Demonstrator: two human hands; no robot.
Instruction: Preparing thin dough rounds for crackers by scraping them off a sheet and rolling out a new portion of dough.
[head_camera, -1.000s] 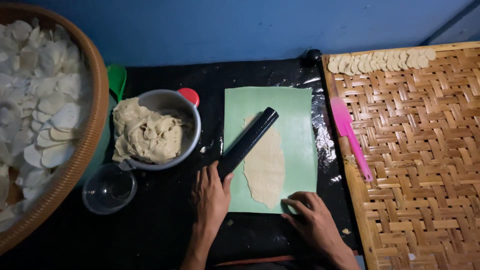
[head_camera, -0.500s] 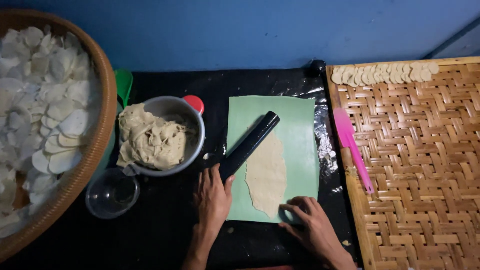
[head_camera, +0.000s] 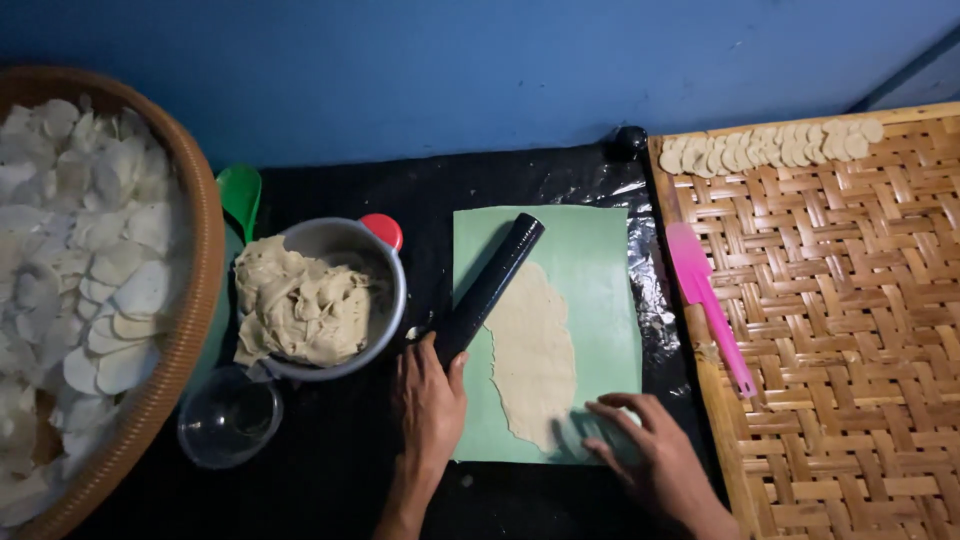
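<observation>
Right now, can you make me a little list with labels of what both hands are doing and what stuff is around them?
left hand: the left hand grips the near end of the black rolling pin
right hand: the right hand presses its fingers on the green mat, at its near corner
dough sheet: the flat dough sheet lies on the mat, beside the pin
bowl: the metal bowl holds lumpy dough
tray: the woven tray carries a pink spatula and a row of cut rounds
basket: the round basket is full of pale pieces

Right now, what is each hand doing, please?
Left hand: closed on the black roller.
Right hand: open, fingers spread on the green mat, holding nothing.
</observation>
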